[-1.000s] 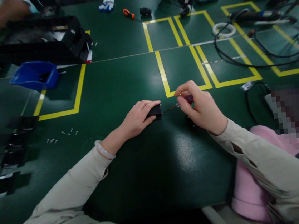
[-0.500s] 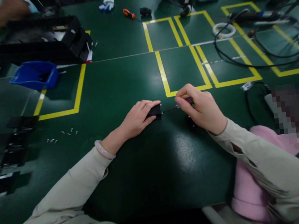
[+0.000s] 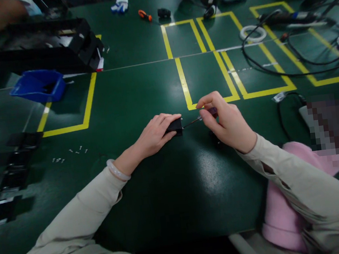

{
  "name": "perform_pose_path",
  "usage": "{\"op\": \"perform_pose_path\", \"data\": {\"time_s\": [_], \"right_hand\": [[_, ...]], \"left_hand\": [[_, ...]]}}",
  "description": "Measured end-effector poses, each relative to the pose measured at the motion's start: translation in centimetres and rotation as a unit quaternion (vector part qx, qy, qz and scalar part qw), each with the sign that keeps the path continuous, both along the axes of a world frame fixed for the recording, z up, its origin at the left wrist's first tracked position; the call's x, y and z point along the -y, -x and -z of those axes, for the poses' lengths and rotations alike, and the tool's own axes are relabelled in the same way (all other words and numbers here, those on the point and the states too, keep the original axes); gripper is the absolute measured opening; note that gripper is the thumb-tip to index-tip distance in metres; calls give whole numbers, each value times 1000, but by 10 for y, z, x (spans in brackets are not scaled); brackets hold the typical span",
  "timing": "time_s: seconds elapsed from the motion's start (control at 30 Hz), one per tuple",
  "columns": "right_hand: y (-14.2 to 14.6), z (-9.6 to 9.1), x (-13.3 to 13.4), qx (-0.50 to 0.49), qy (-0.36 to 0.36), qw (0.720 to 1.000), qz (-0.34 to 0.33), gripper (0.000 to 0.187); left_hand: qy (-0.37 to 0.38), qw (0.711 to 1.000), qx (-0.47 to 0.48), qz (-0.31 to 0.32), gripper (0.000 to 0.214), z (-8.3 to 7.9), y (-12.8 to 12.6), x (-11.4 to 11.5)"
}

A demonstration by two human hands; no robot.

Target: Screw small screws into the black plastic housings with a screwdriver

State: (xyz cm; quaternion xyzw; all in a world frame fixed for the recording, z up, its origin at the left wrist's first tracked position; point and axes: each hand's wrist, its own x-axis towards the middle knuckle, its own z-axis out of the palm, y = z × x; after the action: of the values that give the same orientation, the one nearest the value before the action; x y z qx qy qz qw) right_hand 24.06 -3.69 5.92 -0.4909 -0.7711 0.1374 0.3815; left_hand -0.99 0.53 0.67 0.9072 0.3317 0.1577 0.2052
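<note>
My left hand [image 3: 157, 133] is closed around a small black block-like part [image 3: 175, 127], pressing it to the green table. In my right hand [image 3: 225, 118] is a screwdriver [image 3: 212, 112] with a dark reddish handle, held between thumb and fingers. Its thin shaft points left, and the tip meets the right end face of the black part. A tiny bright spot shows at that face, too small to name. Under my right hand lies another small dark object [image 3: 214, 138], mostly hidden.
Left are several black parts [image 3: 17, 160], small white pieces [image 3: 80, 148] and a blue bin [image 3: 41, 86]. Behind it stands a long black housing [image 3: 47, 47] near another person's arm [image 3: 1, 19]. Orange-handled pliers [image 3: 145, 15], a tape roll [image 3: 252, 34] and cables lie farther back.
My right index finger has lifted and spread a little from the thumb at the screwdriver handle. My left hand and the black part stay in place.
</note>
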Motion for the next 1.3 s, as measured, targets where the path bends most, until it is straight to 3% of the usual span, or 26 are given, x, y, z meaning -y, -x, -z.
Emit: {"op": "perform_pose_path", "data": {"time_s": [1.3], "right_hand": [[0, -2, 0, -4, 15, 1000, -4, 13]], "left_hand": [[2, 1000, -7, -6, 47, -2, -1, 1]]}}
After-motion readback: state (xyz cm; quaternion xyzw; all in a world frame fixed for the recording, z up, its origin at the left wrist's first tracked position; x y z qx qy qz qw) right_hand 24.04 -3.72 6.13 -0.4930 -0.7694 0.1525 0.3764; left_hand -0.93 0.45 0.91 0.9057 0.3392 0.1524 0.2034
